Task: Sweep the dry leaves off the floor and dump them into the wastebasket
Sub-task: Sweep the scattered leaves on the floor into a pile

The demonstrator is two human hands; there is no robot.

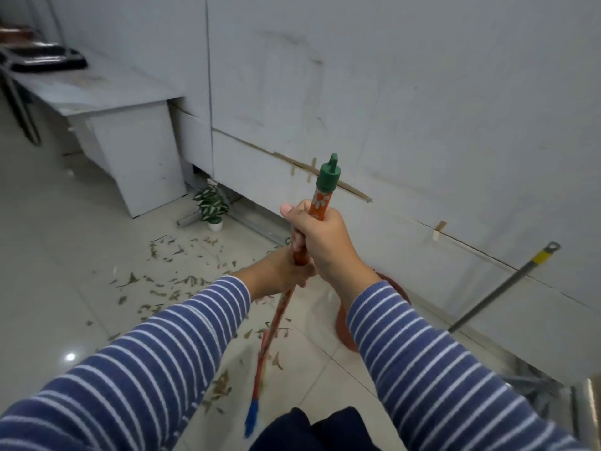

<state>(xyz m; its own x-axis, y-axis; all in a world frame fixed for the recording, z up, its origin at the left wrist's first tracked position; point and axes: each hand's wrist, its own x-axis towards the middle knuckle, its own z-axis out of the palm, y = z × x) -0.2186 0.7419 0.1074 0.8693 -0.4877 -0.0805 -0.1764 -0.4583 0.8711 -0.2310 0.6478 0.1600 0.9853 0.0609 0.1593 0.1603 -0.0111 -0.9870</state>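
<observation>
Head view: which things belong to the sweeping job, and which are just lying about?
Job:
broom, gripped by left hand and right hand
dry leaves on the floor
reddish wastebasket, partly behind the right sleeve

Lying about:
potted plant
white desk
black tray on it
grey pole leaning on the wall, purpose unclear

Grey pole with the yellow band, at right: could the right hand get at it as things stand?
Probably not yet: the right hand grips the top of the broom handle. Nothing visible stands between it and the grey pole, so once freed it likely could.
</observation>
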